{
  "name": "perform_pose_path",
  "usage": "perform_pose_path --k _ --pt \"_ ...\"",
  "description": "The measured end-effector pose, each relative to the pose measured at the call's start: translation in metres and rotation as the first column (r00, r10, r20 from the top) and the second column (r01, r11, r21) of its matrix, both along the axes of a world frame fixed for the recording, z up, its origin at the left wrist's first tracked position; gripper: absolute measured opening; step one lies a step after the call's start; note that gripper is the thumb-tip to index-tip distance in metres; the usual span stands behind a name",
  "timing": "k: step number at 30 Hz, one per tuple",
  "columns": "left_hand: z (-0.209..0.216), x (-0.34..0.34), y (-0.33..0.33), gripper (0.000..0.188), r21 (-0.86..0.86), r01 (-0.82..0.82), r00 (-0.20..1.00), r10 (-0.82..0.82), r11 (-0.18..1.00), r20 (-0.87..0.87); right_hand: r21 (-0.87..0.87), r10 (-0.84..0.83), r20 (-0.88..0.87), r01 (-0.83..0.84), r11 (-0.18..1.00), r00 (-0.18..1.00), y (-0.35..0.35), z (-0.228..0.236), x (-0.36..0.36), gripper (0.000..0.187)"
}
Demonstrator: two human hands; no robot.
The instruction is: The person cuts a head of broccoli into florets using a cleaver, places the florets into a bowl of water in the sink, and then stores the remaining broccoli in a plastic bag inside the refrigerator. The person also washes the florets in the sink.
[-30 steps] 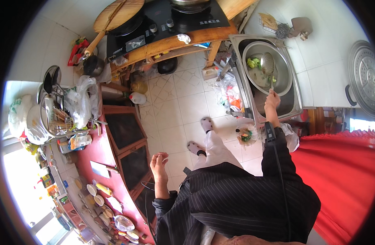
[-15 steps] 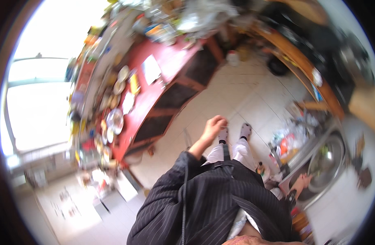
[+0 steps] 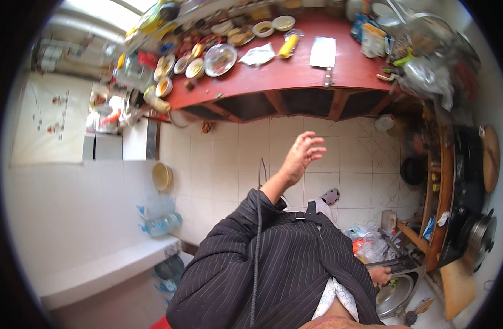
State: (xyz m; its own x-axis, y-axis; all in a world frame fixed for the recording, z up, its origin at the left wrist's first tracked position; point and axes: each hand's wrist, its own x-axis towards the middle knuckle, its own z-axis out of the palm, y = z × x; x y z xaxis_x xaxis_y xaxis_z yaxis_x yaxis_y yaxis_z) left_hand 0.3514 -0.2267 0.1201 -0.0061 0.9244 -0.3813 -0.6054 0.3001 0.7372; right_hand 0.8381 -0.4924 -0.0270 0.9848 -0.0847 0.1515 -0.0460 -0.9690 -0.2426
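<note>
My left hand (image 3: 302,156) is held out in the air over the tiled floor, fingers apart and holding nothing. In front of it stands the red counter (image 3: 240,82), with a cleaver (image 3: 323,53) lying near its front edge. A yellow packet (image 3: 288,46), a white plastic bag (image 3: 258,54) and a plate of food (image 3: 220,60) lie to the cleaver's left. Low on my right side, my right hand (image 3: 380,275) is beside the metal sink (image 3: 395,295). Its fingers look loosely stretched out, with no object visible in them; my jacket hides the wrist.
A black stove (image 3: 464,186) with a lidded pot (image 3: 481,240) stands on the right. Plastic bags (image 3: 372,241) lie near the sink. To the left are a yellowish basin (image 3: 162,176) and large water bottles (image 3: 162,224). Several bowls crowd the counter's left end.
My view has turned left, so the counter now stretches across the top. My left hand's fingers have gone from curled to spread. The right hand has drawn closer to my body.
</note>
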Motion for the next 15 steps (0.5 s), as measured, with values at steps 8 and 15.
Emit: perform_pose_path --k 8,15 --pt "0.056 -0.211 -0.098 0.069 0.219 -0.39 0.797 0.208 0.894 0.567 0.674 0.897 0.084 -0.687 0.27 0.434 0.189 -0.019 -0.192 0.022" --pt "0.044 -0.357 -0.188 0.079 0.222 -0.637 0.688 0.415 0.738 0.595 0.808 0.831 0.127 -0.43 -0.403 -0.541 0.253 0.093 -0.586 0.03"
